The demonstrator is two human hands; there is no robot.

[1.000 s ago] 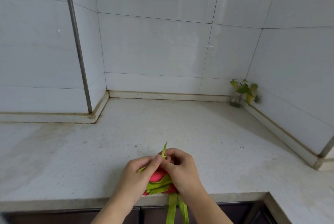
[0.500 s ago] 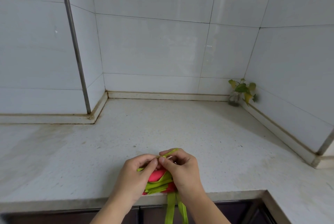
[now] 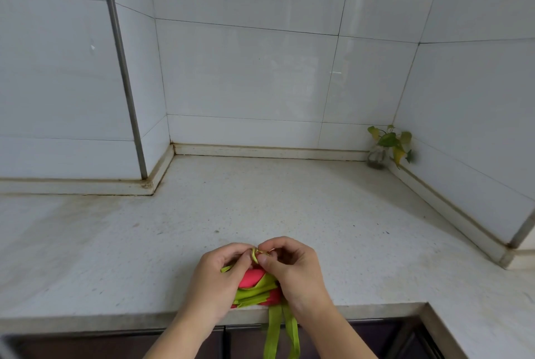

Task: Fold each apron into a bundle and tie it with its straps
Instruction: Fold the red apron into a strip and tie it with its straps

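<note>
Both hands meet over the folded apron [image 3: 254, 286], a small red bundle wrapped in green straps [image 3: 256, 254] that sits at the near edge of the desk [image 3: 289, 208]. The left hand [image 3: 215, 280] has its fingers curled in, thumb and fingertips pinching a bit of strap at the top of the bundle. The right hand [image 3: 292, 269] is curled much the same, its thumb and forefinger nipping the strap right against the left hand's fingers. Neither hand is open at all; each holds only the strap, and the knot between them is too small and too covered to make out.

From where things stand, the tie looks unfinished, and that is where it could slip. If either pinch lets go before the strap is drawn snug, the wraps would likely loosen and the fabric spring open. Two loose strap ends [image 3: 282, 332] hang over the desk's front edge, and with the bundle this close to the lip, a tug towards the person could drag it off.

A small leafy plant [image 3: 389, 144] in a glass jar stands well apart in the far right corner, against the tiled wall [image 3: 246, 69].
</note>
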